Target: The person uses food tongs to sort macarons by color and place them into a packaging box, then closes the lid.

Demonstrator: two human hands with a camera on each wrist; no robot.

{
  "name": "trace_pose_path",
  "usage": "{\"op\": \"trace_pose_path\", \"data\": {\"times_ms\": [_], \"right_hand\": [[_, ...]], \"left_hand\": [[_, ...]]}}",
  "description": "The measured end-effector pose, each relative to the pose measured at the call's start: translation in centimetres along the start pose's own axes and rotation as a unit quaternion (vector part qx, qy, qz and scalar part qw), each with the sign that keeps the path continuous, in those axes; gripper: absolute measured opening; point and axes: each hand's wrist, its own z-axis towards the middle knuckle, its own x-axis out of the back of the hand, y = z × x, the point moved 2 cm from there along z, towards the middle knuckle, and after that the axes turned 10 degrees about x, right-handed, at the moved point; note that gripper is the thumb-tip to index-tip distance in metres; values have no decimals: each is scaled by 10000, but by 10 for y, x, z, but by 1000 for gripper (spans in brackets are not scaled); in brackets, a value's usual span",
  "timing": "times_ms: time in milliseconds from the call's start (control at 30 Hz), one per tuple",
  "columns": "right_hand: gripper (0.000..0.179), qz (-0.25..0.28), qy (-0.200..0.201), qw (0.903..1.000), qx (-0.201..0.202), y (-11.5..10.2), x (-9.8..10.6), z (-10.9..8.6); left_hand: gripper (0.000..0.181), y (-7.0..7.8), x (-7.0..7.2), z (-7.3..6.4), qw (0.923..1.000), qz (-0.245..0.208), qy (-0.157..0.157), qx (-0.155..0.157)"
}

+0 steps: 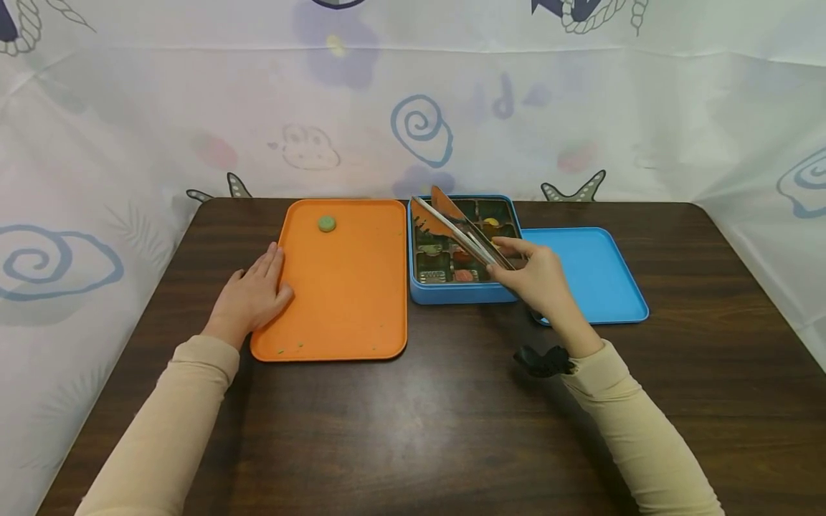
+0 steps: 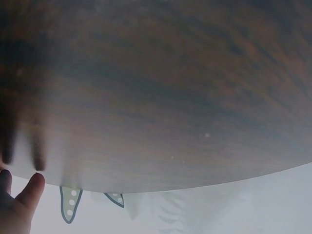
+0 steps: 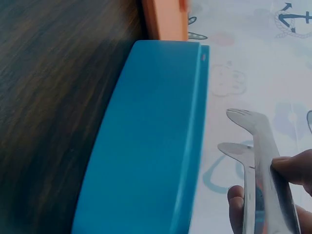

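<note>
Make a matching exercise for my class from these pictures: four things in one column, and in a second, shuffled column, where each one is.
Things:
1. tongs
2. green disc
3. left hand
4. blue box

Places:
A. on the orange tray, near its far edge
B. on the table, just right of the orange tray
C. held in the right hand
D. at the left edge of the orange tray

Right pairs: 1-C, 2-A, 3-D, 4-B

left sleeve (image 1: 161, 430): beige, creased | right sleeve (image 1: 652, 437): beige, creased | black band (image 1: 545, 362) at right wrist
</note>
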Motion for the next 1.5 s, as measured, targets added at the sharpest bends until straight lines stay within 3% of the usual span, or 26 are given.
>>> {"op": "trace_pose_path", "data": {"times_ms": [333,533,700,1133,1500], "right_hand": [[53,725,-406,9964,-154,-20,-3,9],[54,1179,-405,9921,120,-39,-14,22],[52,1302,-431,9901,299,-55,-33,33],[45,838,-476,9942,481,-81,-94,55],[47,1070,-571,9926,87,-83,-136,60]], "left_hand": [[68,-1,-1,-1,10000,31,24,-16],[68,0,-2,0,10000,13,14,8],[68,0,-1,-1,10000,9,21,16],[68,3,2,-1,9998,169,-77,55],[68,3,0,-1,9999,141,-35,28]]}}
